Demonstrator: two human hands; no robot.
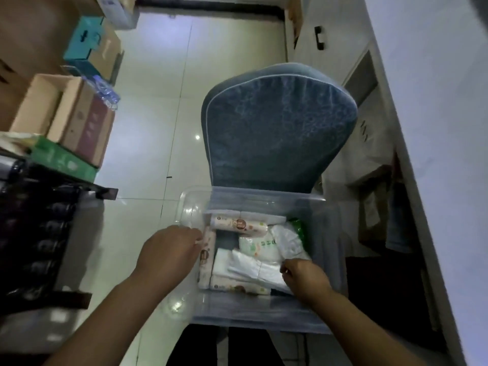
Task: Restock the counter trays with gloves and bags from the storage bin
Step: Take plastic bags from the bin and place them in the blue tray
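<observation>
A clear plastic storage bin (264,310) rests on a blue chair in front of me. Inside lie several white packs with pink print (239,225), a white pack with green print (260,246), a green pack (298,228) and folded white plastic bags (253,268). My left hand (169,250) is at the bin's left wall, fingertips touching a pink-printed pack (207,254) that stands along that wall. My right hand (303,277) is inside the bin at the right, fingers pinched on the folded white bags. Whether the left hand grips its pack is unclear.
The blue padded chair back (277,128) rises behind the bin. Stacked cardboard boxes (79,122) and a green box (60,158) sit on shelving at the left, above a dark rack (34,233). A white counter (435,128) runs along the right. Glossy tile floor (158,101) lies ahead.
</observation>
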